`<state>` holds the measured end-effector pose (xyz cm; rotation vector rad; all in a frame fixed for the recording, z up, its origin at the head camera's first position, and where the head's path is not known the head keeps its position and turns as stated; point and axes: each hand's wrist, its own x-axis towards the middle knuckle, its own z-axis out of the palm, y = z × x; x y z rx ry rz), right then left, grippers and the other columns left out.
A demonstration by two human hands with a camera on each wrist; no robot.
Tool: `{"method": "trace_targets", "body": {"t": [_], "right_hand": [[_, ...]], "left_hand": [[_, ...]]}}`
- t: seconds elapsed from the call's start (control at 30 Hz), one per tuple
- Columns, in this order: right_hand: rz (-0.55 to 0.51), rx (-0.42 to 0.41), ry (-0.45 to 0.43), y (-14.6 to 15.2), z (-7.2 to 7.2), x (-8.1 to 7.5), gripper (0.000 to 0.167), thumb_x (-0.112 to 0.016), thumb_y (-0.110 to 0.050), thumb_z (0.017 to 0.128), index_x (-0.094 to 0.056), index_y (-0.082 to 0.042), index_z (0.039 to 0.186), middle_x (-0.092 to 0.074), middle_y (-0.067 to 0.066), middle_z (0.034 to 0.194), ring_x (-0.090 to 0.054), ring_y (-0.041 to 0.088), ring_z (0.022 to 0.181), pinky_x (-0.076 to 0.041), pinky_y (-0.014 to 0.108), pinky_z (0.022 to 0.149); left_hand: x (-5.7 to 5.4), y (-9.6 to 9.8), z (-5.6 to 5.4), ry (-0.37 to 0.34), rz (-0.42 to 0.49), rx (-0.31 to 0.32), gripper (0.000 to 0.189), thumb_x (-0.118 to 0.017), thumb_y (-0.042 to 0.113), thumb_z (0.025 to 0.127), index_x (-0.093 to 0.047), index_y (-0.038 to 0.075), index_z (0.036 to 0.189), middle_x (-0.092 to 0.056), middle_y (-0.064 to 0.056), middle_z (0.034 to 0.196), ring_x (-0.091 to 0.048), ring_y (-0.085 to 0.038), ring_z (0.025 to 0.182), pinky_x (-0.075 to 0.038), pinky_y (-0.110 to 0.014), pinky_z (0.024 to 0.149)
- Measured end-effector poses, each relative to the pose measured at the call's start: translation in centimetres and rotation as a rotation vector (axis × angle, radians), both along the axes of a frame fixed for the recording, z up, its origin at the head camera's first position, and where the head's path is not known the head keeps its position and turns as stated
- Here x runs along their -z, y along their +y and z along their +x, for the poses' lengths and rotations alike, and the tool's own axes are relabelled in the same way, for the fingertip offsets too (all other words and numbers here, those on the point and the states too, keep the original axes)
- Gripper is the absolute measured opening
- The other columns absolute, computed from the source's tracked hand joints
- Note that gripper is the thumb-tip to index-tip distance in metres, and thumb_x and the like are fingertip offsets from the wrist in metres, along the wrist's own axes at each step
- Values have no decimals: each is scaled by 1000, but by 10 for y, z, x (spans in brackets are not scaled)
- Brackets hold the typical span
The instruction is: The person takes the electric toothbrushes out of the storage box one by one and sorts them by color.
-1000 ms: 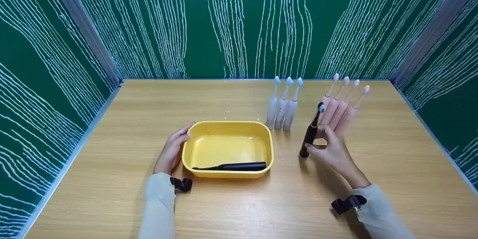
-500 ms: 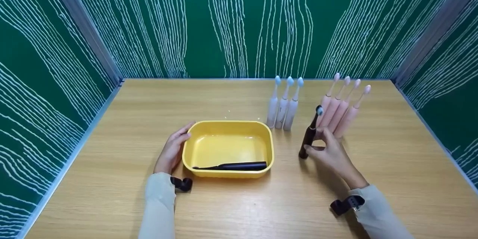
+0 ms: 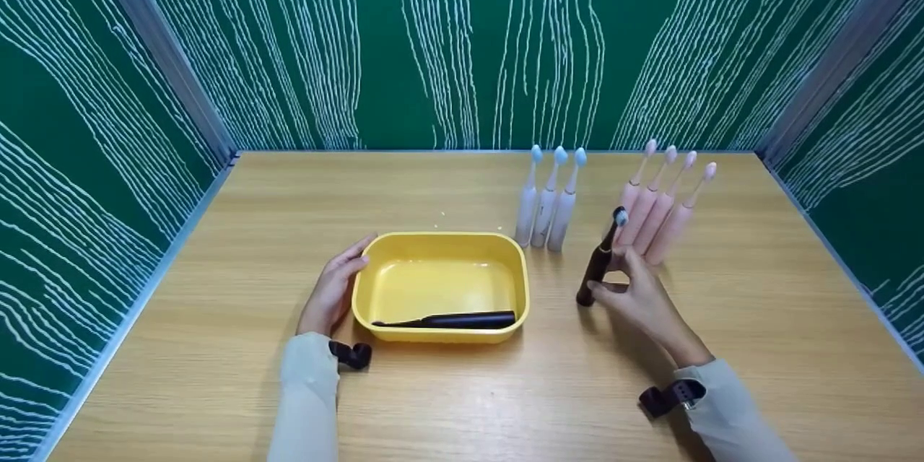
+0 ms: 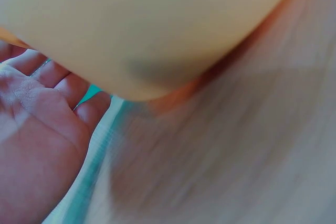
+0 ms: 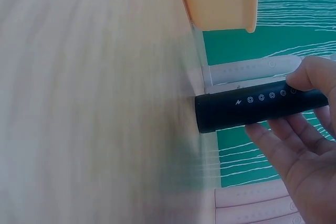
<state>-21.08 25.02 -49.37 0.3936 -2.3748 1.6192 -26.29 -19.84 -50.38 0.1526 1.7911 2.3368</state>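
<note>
My right hand (image 3: 642,292) pinches a black electric toothbrush (image 3: 596,267) by its handle, thumb on one side and fingertips on the other. It is held nearly upright, head up, leaning slightly; its base is at or just above the table. In the right wrist view, a column of small symbols runs along the black handle (image 5: 226,111). Against the left side of a yellow tub (image 3: 447,285) rests my left hand (image 3: 336,289), fingers extended along the wall. Inside the tub, another black electric toothbrush (image 3: 462,321) lies along the near wall.
Three white electric toothbrushes (image 3: 545,216) with blue heads stand in a row right of the tub. Several pink ones (image 3: 668,224) stand in a slanted row behind my right hand. Small white specks (image 3: 442,214) dot the wooden table (image 3: 433,404). Green panels (image 3: 498,50) enclose it.
The black toothbrush in my right hand has lowered very slightly and its tilt has shifted a little. My left hand and the tub have stayed in place.
</note>
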Motion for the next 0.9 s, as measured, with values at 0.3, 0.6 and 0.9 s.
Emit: {"method": "trace_targets", "body": {"t": [0.3, 0.6, 0.9], "right_hand": [[33, -4, 32, 2, 1, 2, 39, -66, 15, 77, -50, 7, 112, -59, 10, 101, -57, 3, 95, -56, 20, 82], [61, 7, -2, 3, 3, 0, 39, -68, 10, 80, -52, 6, 115, -60, 15, 105, -56, 5, 95, -55, 19, 82], [67, -3, 29, -10, 19, -28, 41, -67, 10, 81, -52, 10, 119, -62, 19, 102, -57, -1, 94, -55, 18, 82]], "left_hand": [[1, 0, -1, -3, -3, -16, 52, -42, 5, 98, -32, -1, 148, -26, -11, 158, -23, -23, 146, -23, -37, 120], [-1, 0, -1, -15, 3, -12, 51, -42, 6, 98, -32, 0, 148, -28, -11, 158, -27, -23, 145, -25, -37, 119], [1, 0, -1, 11, -11, -15, 51, -43, 7, 98, -35, 0, 147, -28, -9, 157, -24, -21, 145, -23, -36, 120]]}}
